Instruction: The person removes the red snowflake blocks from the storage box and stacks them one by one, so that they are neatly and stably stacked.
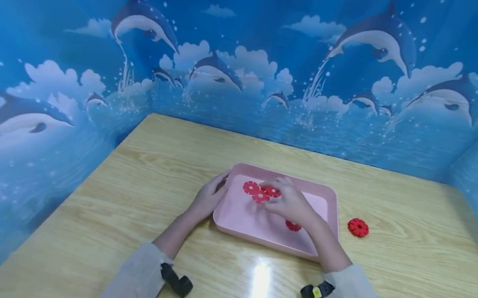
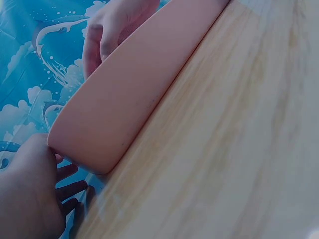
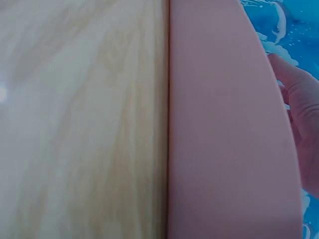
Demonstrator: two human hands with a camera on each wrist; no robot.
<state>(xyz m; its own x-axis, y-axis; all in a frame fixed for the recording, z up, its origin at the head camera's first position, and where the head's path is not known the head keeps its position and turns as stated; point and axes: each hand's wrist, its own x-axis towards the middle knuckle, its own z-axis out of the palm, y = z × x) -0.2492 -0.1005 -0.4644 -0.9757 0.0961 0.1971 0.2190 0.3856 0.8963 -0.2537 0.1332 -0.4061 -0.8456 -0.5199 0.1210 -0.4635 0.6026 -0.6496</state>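
The left hand (image 1: 210,197) rests loose-fingered against the left edge of the pink tray (image 1: 239,219). Over red discs (image 1: 257,193) inside, the right hand (image 1: 292,203) curves its grip; whether it pinches any, I cannot tell. Rightward, the bench (image 1: 414,260) stretches past a lone disc (image 1: 358,228) to dolphin-print walls (image 1: 268,23).

I see passage behind the shallow pink rectangular tray (image 1: 237,217), over pale wood-grain tabletop (image 1: 239,145). Left hand (image 1: 210,196) blocks tray's left side; right hand (image 1: 290,203), its middle. Red notched disc (image 1: 358,227) obstructs just right.
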